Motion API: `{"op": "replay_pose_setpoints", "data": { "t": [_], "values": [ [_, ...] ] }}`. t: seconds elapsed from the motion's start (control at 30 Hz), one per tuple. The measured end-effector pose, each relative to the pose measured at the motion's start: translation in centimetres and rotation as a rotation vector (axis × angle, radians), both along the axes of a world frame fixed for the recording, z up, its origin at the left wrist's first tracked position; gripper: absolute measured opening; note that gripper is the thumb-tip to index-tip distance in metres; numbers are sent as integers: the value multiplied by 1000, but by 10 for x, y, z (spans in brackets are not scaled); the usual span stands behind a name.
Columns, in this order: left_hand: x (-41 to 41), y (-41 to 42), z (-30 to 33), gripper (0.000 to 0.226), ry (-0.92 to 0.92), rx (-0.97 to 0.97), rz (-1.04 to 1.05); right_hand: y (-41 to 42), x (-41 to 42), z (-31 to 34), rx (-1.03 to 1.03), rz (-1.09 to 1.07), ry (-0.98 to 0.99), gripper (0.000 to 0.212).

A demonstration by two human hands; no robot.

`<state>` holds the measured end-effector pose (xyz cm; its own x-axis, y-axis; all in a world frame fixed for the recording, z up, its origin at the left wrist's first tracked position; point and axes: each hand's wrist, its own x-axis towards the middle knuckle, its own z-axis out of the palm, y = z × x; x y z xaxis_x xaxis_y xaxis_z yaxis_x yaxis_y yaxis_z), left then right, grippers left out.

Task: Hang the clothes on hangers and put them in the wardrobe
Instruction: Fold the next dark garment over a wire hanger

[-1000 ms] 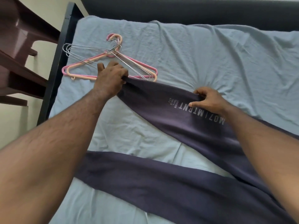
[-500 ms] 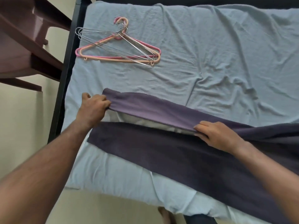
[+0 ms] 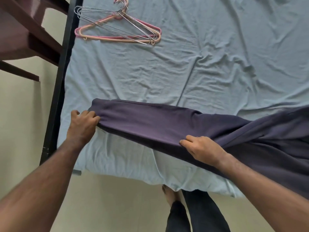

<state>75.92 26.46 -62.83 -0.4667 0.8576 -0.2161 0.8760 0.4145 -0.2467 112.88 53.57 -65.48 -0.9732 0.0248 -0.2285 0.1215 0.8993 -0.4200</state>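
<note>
Left hand (image 3: 82, 125) pinches the trouser (image 3: 150, 124) hem, fingers curled; right hand (image 3: 203, 150) grips the near edge farther along, fingers bunching cloth; both arms reach forward over the bed (image 3: 209, 69). Trousers lie folded leg on leg across the near part of the sheet, one end trailing off right. Judged soft, light, limp; likely to sag and slip; best held at hem and waistband. Hangers (image 3: 117, 29) lie well apart, at the far left.

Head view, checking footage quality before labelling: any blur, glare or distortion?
Head view: wide-angle bending along the bed frame; glare on the brown furniture; soft daylight, faint shadows; hangers and purple trousers fairly sharp.
</note>
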Motion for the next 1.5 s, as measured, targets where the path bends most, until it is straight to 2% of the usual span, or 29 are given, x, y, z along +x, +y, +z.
{"op": "replay_pose_setpoints", "data": {
  "t": [0.17,0.3,0.43,0.6,0.77,0.87,1.0,1.2,1.37,1.5],
  "values": [
    [22,-17,-24,23,-149,-145,155,-37,18,-18,41,36,-151,47],
    [53,-9,-21,18,-280,-85,246,-45,34,-26,131,13,-174,63],
    [109,18,-12,14,-330,-90,164,-43,48,-10,261,19,-252,55],
    [189,71,7,27,-475,-106,112,-13,76,24,293,-99,-445,49],
    [279,133,23,22,-689,-30,121,46,112,45,318,-226,-436,48],
    [325,167,21,33,-786,38,105,83,130,43,324,-290,-388,52],
    [381,211,17,46,-811,111,125,124,161,34,263,-473,-316,53],
    [425,282,7,60,-711,153,194,210,228,34,197,-733,-246,48],
    [431,334,4,51,-716,141,325,302,283,41,237,-866,-168,50],
    [434,356,1,46,-732,85,419,348,295,43,73,-889,-327,58]
  ]
}}
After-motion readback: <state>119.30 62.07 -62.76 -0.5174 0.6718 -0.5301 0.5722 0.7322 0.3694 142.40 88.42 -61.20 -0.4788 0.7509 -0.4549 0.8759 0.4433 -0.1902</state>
